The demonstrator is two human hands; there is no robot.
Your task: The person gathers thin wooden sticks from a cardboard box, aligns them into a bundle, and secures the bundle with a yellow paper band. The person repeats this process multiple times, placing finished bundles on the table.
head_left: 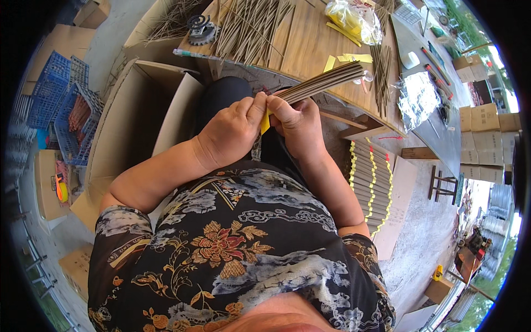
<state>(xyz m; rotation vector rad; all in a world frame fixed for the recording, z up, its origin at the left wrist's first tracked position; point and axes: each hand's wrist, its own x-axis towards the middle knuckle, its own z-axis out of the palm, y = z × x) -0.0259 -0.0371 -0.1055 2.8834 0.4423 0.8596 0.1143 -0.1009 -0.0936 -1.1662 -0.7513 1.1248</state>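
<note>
A bundle of thin brown incense sticks [329, 81] lies in my right hand [301, 128], its far ends pointing to the upper right over the table edge. My right fingers are closed round its near part, with the thumb on top. My left hand [231, 128] is closed against the near end of the bundle, its fingertips meeting the right thumb. Between the hands a yellow paper strip [265, 123] hangs down beside the bundle. Whether the strip goes fully round the sticks is hidden by my fingers.
Loose sticks [251, 33], yellow strips [354, 57] and a plastic bag [357, 21] lie on the wooden table [301, 41]. An open carton [124, 124] stands left of my legs. Yellow-banded bundles [369, 185] lie at the right. Blue crates [50, 83] stand far left.
</note>
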